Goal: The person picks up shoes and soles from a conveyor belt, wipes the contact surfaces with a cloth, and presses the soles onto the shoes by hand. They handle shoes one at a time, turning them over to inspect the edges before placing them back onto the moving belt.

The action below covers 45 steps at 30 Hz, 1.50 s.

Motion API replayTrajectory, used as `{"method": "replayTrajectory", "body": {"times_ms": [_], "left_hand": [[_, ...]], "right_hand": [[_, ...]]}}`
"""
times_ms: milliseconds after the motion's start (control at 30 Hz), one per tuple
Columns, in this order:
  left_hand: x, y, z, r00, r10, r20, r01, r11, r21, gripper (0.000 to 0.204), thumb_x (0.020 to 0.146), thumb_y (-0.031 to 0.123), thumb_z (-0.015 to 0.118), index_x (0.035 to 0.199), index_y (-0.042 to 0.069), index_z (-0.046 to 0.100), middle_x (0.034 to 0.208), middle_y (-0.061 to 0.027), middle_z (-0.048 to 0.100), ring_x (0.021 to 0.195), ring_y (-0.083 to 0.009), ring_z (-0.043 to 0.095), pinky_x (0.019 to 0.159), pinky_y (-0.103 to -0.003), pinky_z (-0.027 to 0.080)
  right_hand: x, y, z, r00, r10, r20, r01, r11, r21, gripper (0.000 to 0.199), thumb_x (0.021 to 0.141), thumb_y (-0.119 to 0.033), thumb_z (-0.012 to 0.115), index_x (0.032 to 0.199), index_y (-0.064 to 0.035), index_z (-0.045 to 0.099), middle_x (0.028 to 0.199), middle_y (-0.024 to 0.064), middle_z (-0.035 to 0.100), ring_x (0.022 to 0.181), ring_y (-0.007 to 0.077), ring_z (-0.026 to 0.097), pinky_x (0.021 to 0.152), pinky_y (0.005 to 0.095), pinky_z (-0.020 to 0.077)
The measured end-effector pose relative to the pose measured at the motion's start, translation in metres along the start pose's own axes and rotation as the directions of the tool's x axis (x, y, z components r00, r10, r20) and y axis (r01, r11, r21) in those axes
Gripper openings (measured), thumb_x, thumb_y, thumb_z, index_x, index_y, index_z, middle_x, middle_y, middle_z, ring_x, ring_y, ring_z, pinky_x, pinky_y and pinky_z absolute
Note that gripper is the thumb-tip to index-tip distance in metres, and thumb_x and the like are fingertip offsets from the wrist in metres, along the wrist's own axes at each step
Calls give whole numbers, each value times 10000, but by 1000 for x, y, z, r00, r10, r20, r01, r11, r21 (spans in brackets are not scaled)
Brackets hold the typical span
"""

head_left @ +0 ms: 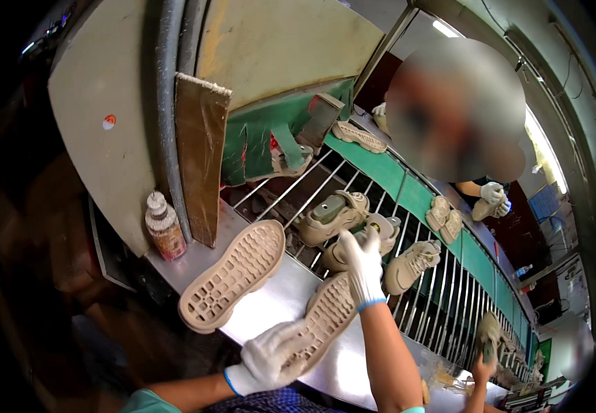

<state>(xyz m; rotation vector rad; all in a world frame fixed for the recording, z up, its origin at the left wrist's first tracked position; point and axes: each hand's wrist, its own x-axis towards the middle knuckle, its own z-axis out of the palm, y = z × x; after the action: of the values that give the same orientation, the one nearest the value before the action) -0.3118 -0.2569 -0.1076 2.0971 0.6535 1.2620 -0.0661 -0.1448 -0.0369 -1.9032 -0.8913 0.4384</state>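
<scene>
Fingers of the left hand (265, 359) in a white knit glove curl around the heel end of a tan shoe sole (320, 322) — closed grip, tread side up, sole lying on the steel bench (270, 306) near its front edge. Left forearm comes in low from the bottom edge, nearly flat. Further left on the bench a second tan sole (232, 277) lies tread up, untouched, beside a small bottle (163, 227) and a wooden board (201, 155). Right hand (363, 265), also gloved, reaches up and forward, forearm steep, fingers spread and extended toward the beige shoes (332, 217) on the metal rod rack (422, 303) — fingertips at one shoe, holding nothing that I can tell. Far right, another person's gloved hand (492, 194) holds a sole.
</scene>
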Motion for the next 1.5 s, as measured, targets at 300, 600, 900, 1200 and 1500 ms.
{"method": "replayTrajectory", "body": {"times_ms": [300, 600, 900, 1200, 1500], "left_hand": [[18, 20, -25, 1000, -15, 4, 15, 999, 31, 354, 869, 193, 776, 1208, 91, 750, 1317, -201, 715, 1140, -412, 729, 945, -479, 615], [9, -1, -4, 1000, 23, -21, -23, 1000, -8, 311, 868, 196, 741, 1144, 66, 799, 1287, -202, 728, 1066, -382, 772, 877, -430, 658], [46, -2, -12, 911, -176, 374, 197, 980, -16, 633, 956, 389, 755, 1420, -5, 583, 1351, -287, 640, 1233, -431, 662, 1056, -478, 541], [175, -2, 95, 610, -586, 533, 251, 781, 572, 889, 924, 548, 701, 1591, 34, 417, 1402, -290, 664, 1251, -412, 680, 1116, -453, 515], [150, 69, 70, 598, -80, 798, 640, 646, -415, 544, 1041, 176, 671, 1507, -65, 523, 1348, -153, 683, 1246, -229, 656, 1115, -386, 526]], "right_hand": [[61, -14, 134, 919, 318, -234, -305, 948, 89, 1285, 738, -427, 861, 1716, -32, 128, 1682, 375, 135, 1507, 506, 364, 1243, 502, 363], [29, -47, -45, 874, 72, 480, -484, 46, 874, 656, 926, -380, 565, 1516, -99, 511, 1536, 173, 540, 1376, 433, 539, 1127, 727, 415], [-249, 70, -158, 934, -133, 331, -312, 146, 939, 987, 969, -685, 605, 1665, -58, 295, 1569, 285, 468, 1317, 479, 602, 1036, 675, 539], [-432, 189, -158, 871, 321, 372, -350, -126, 928, 646, 1059, -597, 518, 1372, -35, 578, 1146, 178, 701, 1026, 394, 695, 897, 574, 592], [-428, 170, -169, 928, 254, 272, -208, -250, 946, 714, 1064, -622, 505, 1469, -37, 558, 1314, 197, 676, 1151, 371, 676, 1013, 562, 567]]}}
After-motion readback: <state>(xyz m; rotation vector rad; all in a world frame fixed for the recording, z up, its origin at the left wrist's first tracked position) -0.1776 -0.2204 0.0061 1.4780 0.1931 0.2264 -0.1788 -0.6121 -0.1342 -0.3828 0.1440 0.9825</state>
